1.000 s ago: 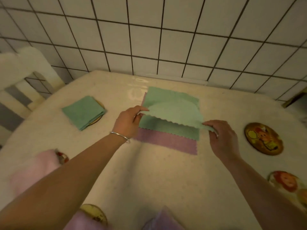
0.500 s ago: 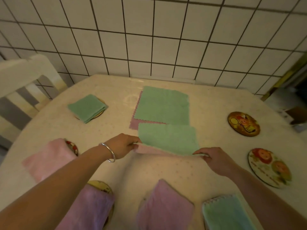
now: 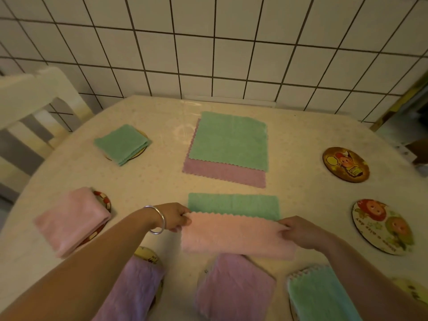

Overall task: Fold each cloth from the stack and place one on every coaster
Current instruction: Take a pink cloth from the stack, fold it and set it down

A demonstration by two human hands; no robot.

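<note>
A cloth, green on one face and pink on the other (image 3: 236,235), lies near me with its near half turned up over the green part. My left hand (image 3: 174,216) pinches its left corner and my right hand (image 3: 298,231) pinches its right corner. Behind it the stack (image 3: 228,147) shows a flat green cloth on a purple one. Two bare picture coasters (image 3: 346,164) (image 3: 382,227) lie at the right. Folded cloths sit on coasters: green (image 3: 121,143) far left, pink (image 3: 71,220) left, purple (image 3: 132,290), purple (image 3: 234,286) and green (image 3: 322,295) along the near edge.
The round table (image 3: 301,135) has a pale glossy cover and stands against a white tiled wall (image 3: 208,54). A white chair (image 3: 30,105) is at the left. Part of another coaster (image 3: 414,288) peeks out beside my right forearm.
Both hands lifted the top green cloth off the stack, drew it toward me, laid it down and turned its near edge up over it, showing the pink face.
</note>
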